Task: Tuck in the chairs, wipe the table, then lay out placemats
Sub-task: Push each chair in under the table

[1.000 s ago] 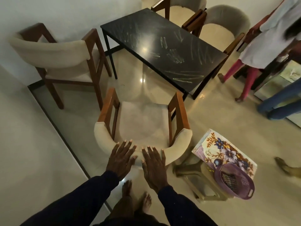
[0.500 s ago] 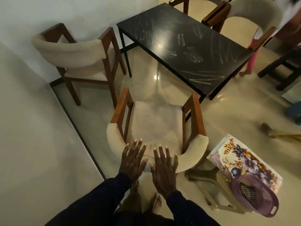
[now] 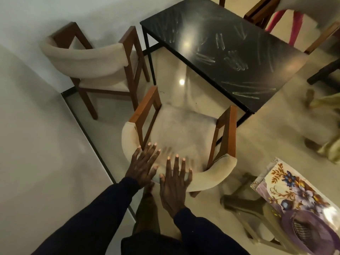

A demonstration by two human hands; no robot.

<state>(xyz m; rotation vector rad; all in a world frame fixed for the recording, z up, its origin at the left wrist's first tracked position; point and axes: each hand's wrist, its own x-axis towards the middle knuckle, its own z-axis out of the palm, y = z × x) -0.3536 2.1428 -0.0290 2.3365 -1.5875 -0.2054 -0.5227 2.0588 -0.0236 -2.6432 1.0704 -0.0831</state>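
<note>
Left hand (image 3: 142, 166): it is lying flat on the top of the near armchair's (image 3: 184, 129) curved padded backrest (image 3: 211, 175), fingers straight and spread, gripping nothing. Right hand (image 3: 174, 184): it is resting just beside the left on the same backrest, fingers likewise straight and fanned, palm down, holding nothing. Both dark sleeves are reaching forward from the bottom edge of the view.

Near armchair: it is standing on the glossy floor facing the black table (image 3: 230, 52), with its cream seat wholly out from under the top and its front right arm post just beside the table's near edge.

Table: it is showing pale smears and streaks across its dark surface.

Second armchair (image 3: 92, 61): it is standing to the left by the wall, near the table's end and apart from it. A third armchair (image 3: 312, 10) is sitting at the far side, partly cut off and blurred.

Floral placemats (image 3: 294, 190): they are lying on a plastic stool (image 3: 244, 205) at the lower right, well apart from the table, with a purple basket (image 3: 309, 234) resting on their near end.
</note>
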